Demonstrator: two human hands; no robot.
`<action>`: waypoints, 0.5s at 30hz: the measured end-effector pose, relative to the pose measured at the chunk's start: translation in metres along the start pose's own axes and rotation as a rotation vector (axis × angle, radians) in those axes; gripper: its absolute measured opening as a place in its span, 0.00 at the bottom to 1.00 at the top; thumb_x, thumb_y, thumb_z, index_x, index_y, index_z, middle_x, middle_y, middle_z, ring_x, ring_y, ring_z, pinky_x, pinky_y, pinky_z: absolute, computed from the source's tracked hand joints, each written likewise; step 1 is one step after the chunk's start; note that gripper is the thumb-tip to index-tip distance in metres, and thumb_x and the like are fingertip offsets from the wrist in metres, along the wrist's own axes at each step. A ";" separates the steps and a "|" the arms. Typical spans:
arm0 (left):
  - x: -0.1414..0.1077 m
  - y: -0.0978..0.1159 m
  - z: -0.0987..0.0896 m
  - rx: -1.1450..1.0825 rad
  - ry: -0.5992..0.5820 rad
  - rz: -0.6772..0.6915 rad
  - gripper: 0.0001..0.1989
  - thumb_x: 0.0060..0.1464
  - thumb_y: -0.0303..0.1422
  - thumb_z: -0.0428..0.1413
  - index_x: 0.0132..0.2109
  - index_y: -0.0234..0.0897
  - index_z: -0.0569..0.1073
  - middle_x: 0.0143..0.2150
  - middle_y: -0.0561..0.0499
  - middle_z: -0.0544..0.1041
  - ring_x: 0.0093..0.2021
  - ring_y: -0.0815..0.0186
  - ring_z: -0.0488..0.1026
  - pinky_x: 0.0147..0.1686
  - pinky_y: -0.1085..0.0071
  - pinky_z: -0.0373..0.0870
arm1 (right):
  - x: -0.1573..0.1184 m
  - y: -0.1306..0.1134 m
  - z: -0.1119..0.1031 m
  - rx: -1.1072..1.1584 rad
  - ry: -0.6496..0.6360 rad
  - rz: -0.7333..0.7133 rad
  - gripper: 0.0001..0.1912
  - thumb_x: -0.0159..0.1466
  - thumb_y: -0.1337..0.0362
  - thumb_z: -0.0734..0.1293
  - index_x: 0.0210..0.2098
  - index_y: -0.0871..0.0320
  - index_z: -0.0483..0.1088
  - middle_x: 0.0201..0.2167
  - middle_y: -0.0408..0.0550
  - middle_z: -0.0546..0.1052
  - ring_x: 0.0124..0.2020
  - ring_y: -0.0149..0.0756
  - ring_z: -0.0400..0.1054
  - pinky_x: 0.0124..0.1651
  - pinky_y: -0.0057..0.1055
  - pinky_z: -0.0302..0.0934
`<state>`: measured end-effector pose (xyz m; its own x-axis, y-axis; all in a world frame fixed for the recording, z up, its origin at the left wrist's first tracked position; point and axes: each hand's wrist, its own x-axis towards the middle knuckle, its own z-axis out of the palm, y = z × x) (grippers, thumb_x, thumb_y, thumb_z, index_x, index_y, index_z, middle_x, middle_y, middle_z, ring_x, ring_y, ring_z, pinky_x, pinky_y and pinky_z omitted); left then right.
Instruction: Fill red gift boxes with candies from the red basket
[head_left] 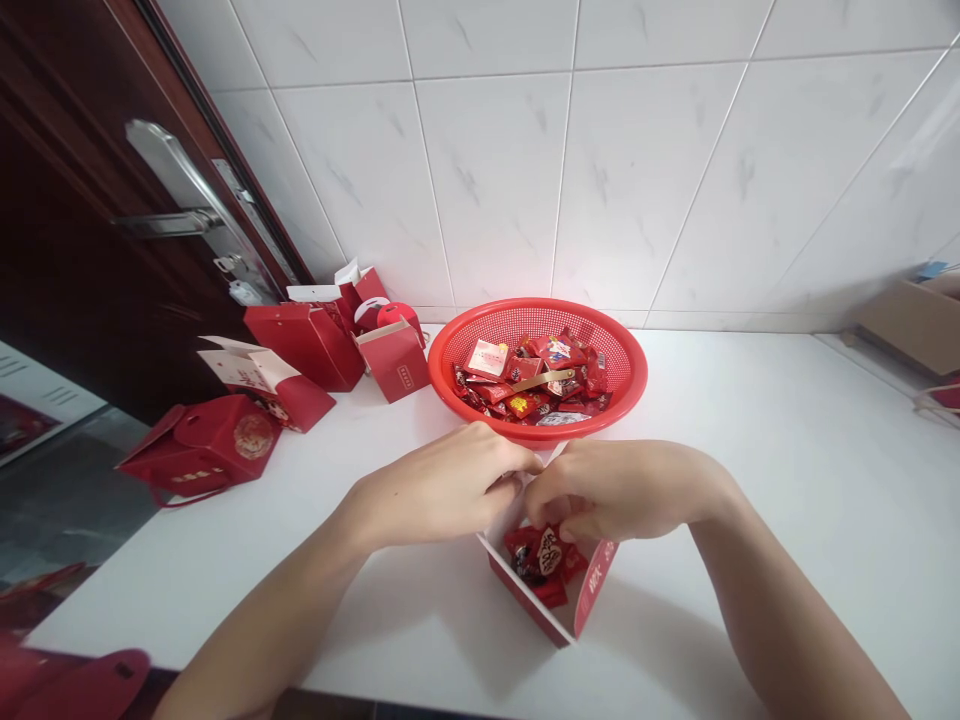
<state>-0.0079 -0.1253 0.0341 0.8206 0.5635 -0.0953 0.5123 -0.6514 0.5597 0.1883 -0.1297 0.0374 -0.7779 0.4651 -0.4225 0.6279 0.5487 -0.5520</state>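
A small red box with white inner walls (529, 600) lies open near the front of the white table, with red-wrapped candies (549, 552) inside. My left hand (457, 480) is at the box's far left edge, fingers curled against the wall. Over the far right part of the box is my right hand (615, 488), its fingers bent down into the opening; whatever the fingertips hold is hidden. Just behind both hands stands a red plastic basket (634, 375) full of wrapped candies (525, 375), with a thin gold-coloured strip on top.
Several red gift boxes (300, 345) stand at the left of the white table (420, 620), beside a dark door (67, 200) with a metal handle. A cardboard box (911, 325) sits at the far right. White tiles rise behind the table.
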 end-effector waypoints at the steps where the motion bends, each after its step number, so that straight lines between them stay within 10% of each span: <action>1: 0.000 0.000 0.000 -0.008 -0.008 -0.005 0.14 0.55 0.19 0.48 0.34 0.37 0.76 0.30 0.54 0.78 0.29 0.69 0.71 0.30 0.74 0.63 | 0.003 0.000 0.001 -0.001 -0.024 -0.006 0.11 0.58 0.76 0.64 0.36 0.59 0.76 0.29 0.40 0.75 0.27 0.27 0.64 0.25 0.23 0.52; 6: 0.000 -0.001 0.000 -0.014 -0.013 0.015 0.12 0.55 0.19 0.49 0.35 0.36 0.75 0.31 0.53 0.78 0.29 0.68 0.71 0.29 0.73 0.61 | 0.018 0.003 0.006 0.057 -0.170 -0.048 0.07 0.63 0.69 0.66 0.28 0.60 0.73 0.25 0.39 0.72 0.25 0.26 0.62 0.24 0.24 0.53; 15: -0.001 0.001 0.001 -0.020 0.013 0.076 0.15 0.57 0.17 0.47 0.37 0.37 0.75 0.36 0.54 0.79 0.34 0.69 0.73 0.34 0.73 0.64 | -0.003 -0.001 0.003 0.043 -0.048 0.028 0.09 0.63 0.67 0.66 0.28 0.61 0.75 0.23 0.42 0.74 0.22 0.27 0.63 0.23 0.25 0.50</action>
<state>-0.0082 -0.1265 0.0340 0.8534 0.5196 -0.0411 0.4434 -0.6825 0.5810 0.1898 -0.1331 0.0370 -0.7610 0.4454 -0.4717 0.6486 0.5052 -0.5693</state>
